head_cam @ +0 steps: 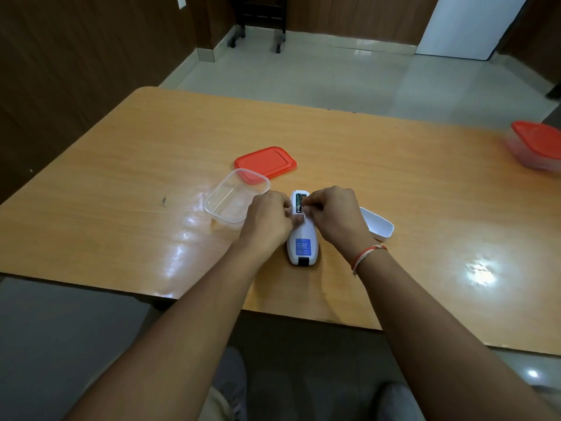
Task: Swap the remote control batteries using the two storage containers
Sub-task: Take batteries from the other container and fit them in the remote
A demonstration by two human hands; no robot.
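A white remote control (302, 244) lies face down on the wooden table (121, 165), its battery bay open at the far end with a battery (299, 202) showing inside. My left hand (267, 217) holds the remote's left side, thumb on its back. My right hand (334, 214) has curled fingers at the bay's right edge; whether they pinch a battery is hidden. The white battery cover (379, 226) lies just right of my right hand. An open clear container (230, 197) sits to the left, its red lid (265, 162) behind it.
A second clear container with its red lid on (537, 147) stands at the table's far right edge. The table's near edge runs just under my forearms. Beyond the table are tiled floor, a wheeled stand and brown walls.
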